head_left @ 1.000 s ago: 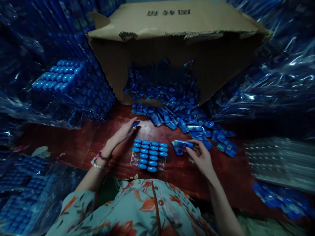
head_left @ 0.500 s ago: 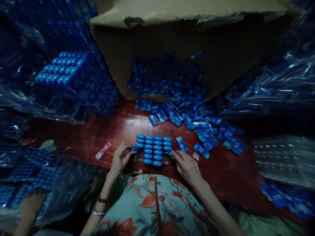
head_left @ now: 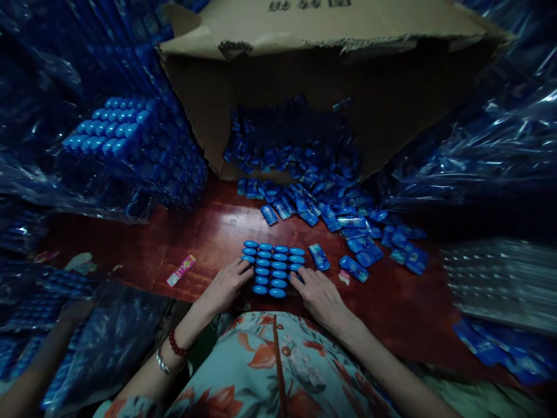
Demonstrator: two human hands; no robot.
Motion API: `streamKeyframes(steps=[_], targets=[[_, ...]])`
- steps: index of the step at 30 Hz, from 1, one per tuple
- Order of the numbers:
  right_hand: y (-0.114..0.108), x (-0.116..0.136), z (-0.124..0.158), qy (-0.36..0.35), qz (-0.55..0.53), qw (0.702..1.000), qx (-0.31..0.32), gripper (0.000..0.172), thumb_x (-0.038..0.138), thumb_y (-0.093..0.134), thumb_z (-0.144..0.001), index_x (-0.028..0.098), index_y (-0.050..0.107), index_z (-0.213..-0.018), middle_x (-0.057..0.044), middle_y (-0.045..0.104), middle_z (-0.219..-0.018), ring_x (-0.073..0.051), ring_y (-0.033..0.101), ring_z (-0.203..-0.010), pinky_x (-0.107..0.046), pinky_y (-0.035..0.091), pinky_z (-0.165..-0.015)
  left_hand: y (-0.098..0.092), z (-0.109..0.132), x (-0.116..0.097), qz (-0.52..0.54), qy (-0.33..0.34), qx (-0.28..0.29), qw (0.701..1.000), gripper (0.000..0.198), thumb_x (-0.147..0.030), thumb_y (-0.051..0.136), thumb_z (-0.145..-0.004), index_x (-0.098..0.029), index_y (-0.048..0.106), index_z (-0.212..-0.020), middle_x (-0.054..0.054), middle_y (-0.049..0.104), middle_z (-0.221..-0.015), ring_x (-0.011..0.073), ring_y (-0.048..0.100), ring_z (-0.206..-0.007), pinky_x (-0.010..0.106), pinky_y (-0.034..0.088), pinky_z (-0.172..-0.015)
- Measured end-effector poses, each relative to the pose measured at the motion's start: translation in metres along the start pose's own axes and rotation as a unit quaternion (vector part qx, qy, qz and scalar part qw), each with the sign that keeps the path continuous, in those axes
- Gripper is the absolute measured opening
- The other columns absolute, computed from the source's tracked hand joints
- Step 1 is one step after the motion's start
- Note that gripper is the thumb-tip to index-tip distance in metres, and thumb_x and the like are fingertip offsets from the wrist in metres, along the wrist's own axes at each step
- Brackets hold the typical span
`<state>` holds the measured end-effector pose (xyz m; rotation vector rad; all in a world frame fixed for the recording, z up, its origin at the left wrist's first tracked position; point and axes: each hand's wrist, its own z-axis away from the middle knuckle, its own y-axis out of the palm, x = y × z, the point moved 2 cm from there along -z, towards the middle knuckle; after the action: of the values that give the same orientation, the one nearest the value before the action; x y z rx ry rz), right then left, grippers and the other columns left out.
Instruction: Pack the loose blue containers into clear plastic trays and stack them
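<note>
A block of small blue packs point(head_left: 262, 262) stands in rows on the table in front of me, glossy rounded ends up. Its two middle columns reach closer to me than the outer ones. My left hand point(head_left: 228, 284) is at the near end of the left column, fingertips closed on a blue pack that they mostly cover. At the near end of the right column, my right hand point(head_left: 319, 293) has its fingers bent over another blue pack point(head_left: 299, 277), partly hidden. A single printed blue pack point(head_left: 319, 256) lies flat just right of the block.
An open cardboard box point(head_left: 198, 110) at the back spills loose blue packs point(head_left: 343, 212) onto the red-brown table point(head_left: 209, 223). Stacked blue packs point(head_left: 108, 128) stand left. Clear plastic trays point(head_left: 491, 284) lie right. A pink wrapper point(head_left: 181, 270) is near my left hand. Another person's arm point(head_left: 47, 348) reaches in lower left.
Both hands have moved inward against the block with the blue packs they held out at its sides. The other person's arm has shifted up and to the right.
</note>
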<state>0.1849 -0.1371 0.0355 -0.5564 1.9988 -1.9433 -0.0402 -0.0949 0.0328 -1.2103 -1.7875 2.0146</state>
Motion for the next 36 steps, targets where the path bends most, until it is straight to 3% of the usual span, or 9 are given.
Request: streamKeyframes(steps=[6,9,11,16,18,21,24,28,36], targets=[[-0.001,-0.011,0.016,0.029,-0.046,0.991,-0.125,0.028,0.02,0.044,-0.091,0.021,0.061,-0.114,-0.006,0.065,-0.094,-0.015,0.061,-0.079,-0.027,0.047,-0.073,-0.014,-0.003,0.002,-0.021,0.044,-0.068,0.997,0.018,-0.018,0.048,-0.089,-0.019,0.061,-0.101,0.007,0.06,-0.094,0.018,0.051,-0.081,0.03,0.043,-0.068],[0.005,-0.031,0.026,0.16,-0.079,0.962,-0.206,0.026,0.028,0.043,-0.094,0.021,0.061,-0.11,-0.005,0.065,-0.093,-0.013,0.062,-0.08,-0.023,0.046,-0.072,-0.027,-0.018,0.013,0.027,0.013,-0.187,0.982,0.016,-0.019,0.047,-0.09,-0.018,0.062,-0.095,0.006,0.06,-0.086,0.0155,0.053,-0.077,0.028,0.044,-0.068],[0.011,-0.047,0.026,0.271,-0.064,0.943,-0.18,0.03,0.036,0.04,-0.094,0.02,0.059,-0.111,-0.007,0.063,-0.095,-0.016,0.063,-0.081,-0.024,0.046,-0.063,-0.032,-0.044,0.024,0.062,-0.023,-0.223,0.973,0.017,-0.02,0.045,-0.091,-0.016,0.062,-0.09,0.005,0.058,-0.08,0.0139,0.054,-0.075,0.026,0.045,-0.068],[0.027,-0.067,0.011,0.356,-0.026,0.934,-0.007,0.048,0.051,0.041,-0.09,0.013,0.05,-0.117,-0.013,0.058,-0.106,-0.022,0.062,-0.082,-0.028,0.043,-0.056,-0.021,-0.136,0.054,-0.002,0.028,-0.011,1.0,0.026,-0.02,0.06,-0.082,-0.018,0.059,-0.108,0.009,0.057,-0.105,0.0206,0.054,-0.095,0.032,0.045,-0.082],[0.033,-0.066,0.009,0.351,-0.051,0.935,0.013,0.043,0.049,0.04,-0.09,0.013,0.052,-0.109,-0.013,0.059,-0.103,-0.023,0.062,-0.084,-0.029,0.045,-0.062,-0.015,-0.163,0.067,-0.026,0.004,0.035,0.999,0.041,-0.021,0.068,-0.075,-0.016,0.055,-0.113,0.011,0.053,-0.112,0.0233,0.054,-0.096,0.034,0.045,-0.082],[0.042,-0.065,0.015,0.345,-0.117,0.931,-0.018,0.039,0.049,0.036,-0.091,0.015,0.054,-0.096,-0.014,0.06,-0.097,-0.024,0.06,-0.087,-0.033,0.047,-0.071,-0.004,-0.177,0.084,0.005,-0.015,0.06,0.998,0.033,-0.023,0.067,-0.075,-0.015,0.056,-0.105,0.011,0.053,-0.106,0.0215,0.055,-0.09,0.032,0.045,-0.077],[0.046,-0.065,0.033,0.331,-0.257,0.904,-0.085,0.043,0.056,0.037,-0.088,0.017,0.055,-0.091,-0.011,0.062,-0.09,-0.023,0.06,-0.08,-0.035,0.049,-0.072,0.006,-0.161,0.096,0.068,-0.015,0.039,0.997,0.024,-0.03,0.062,-0.079,-0.015,0.053,-0.096,0.006,0.056,-0.094,0.0186,0.054,-0.083,0.029,0.045,-0.075],[0.039,-0.061,0.059,0.315,-0.451,0.83,-0.097,0.041,0.055,0.048,-0.083,0.019,0.057,-0.098,-0.007,0.066,-0.091,-0.017,0.063,-0.069,-0.029,0.053,-0.063,0.012,-0.106,0.104,0.147,-0.088,-0.048,0.984,0.024,-0.038,0.055,-0.083,-0.016,0.051,-0.094,0.003,0.057,-0.085,0.0167,0.053,-0.077,0.029,0.044,-0.072],[0.026,-0.022,0.047,0.152,-0.384,0.902,-0.127,0.02,0.025,0.046,-0.091,0.022,0.052,-0.11,-0.004,0.065,-0.097,-0.015,0.064,-0.088,-0.026,0.052,-0.078,0.005,0.029,0.081,0.249,-0.308,-0.28,0.875,0.037,-0.041,0.066,-0.073,-0.02,0.054,-0.102,0.003,0.06,-0.097,0.0169,0.059,-0.089,0.029,0.047,-0.081]])
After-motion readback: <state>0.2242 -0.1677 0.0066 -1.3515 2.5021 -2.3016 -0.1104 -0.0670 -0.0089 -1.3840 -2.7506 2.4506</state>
